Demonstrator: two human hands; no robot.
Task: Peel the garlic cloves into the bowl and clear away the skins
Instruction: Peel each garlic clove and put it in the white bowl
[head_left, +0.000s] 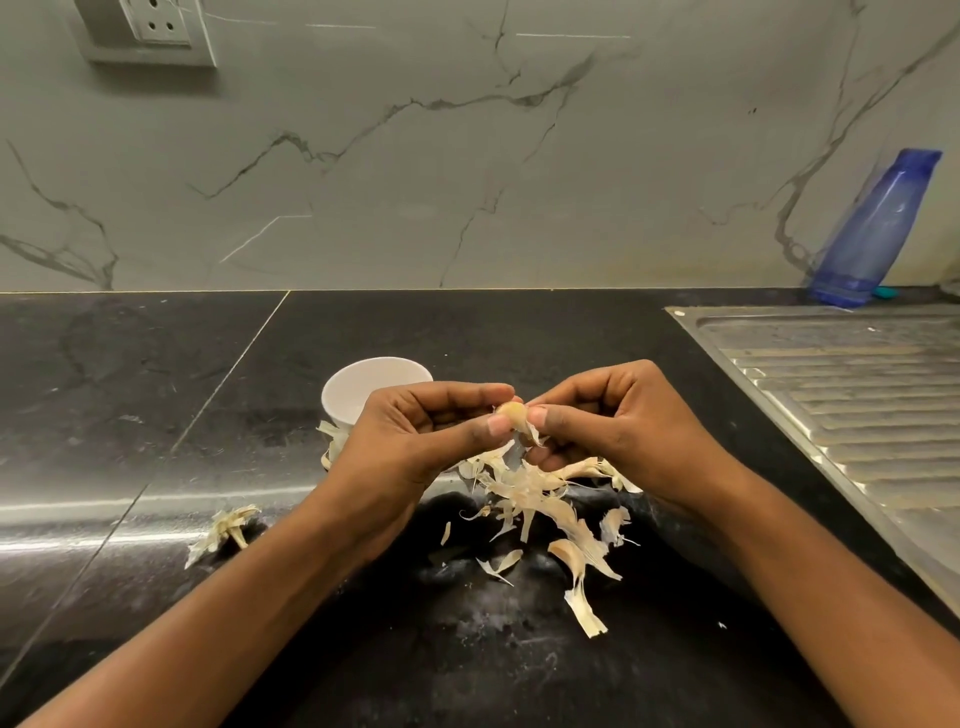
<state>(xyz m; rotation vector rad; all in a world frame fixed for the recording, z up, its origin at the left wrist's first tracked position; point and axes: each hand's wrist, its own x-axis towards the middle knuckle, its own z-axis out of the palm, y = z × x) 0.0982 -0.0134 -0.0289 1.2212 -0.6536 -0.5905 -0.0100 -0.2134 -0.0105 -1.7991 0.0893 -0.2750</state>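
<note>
Grip: left hand (415, 431), right hand (613, 431) both pinching garlic clove (511, 413) | Handling: light, firm, likely slippery once bare | Hold: clove ends | Surrounds: bowl (363, 384) behind grip, papery skins (535, 493) beneath.

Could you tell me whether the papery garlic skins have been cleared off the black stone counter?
No, papery garlic skins lie scattered on the black stone counter before the small white bowl.

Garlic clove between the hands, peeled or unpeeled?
Partly peeled: the small pale garlic clove shows bare on top, but a papery skin strip hangs from its underside.
</note>
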